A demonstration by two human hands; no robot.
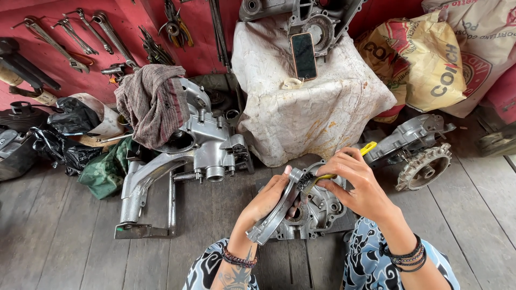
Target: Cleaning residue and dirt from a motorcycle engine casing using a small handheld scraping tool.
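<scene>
- Left hand [267, 200] grips a curved metal brake shoe [275, 215], fingers wrapped around it.
- Right hand [359, 182] pinches a yellow-handled brush [344, 164] at 2 o'clock, bristles on the shoe (scrubbing, apparently).
- An engine casing [317, 212] lies beneath on the floor.

Silver-grey curved metal part [277, 212]. Yellow-handled brush [344, 164]. Silver engine casing [207, 145], striped grey-maroon rag [153, 102]. Red wall [134, 21]. Stained white cloth [306, 107]. Black phone [304, 55]. Grey plank floor [64, 236]. Blue-white patterned trousers [368, 263].

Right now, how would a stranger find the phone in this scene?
Look at the big block draped in a stained white cloth against the red wall. The phone lies on top, beside a grey engine casing. It is the only flat, dark, glossy rectangle there.
</scene>
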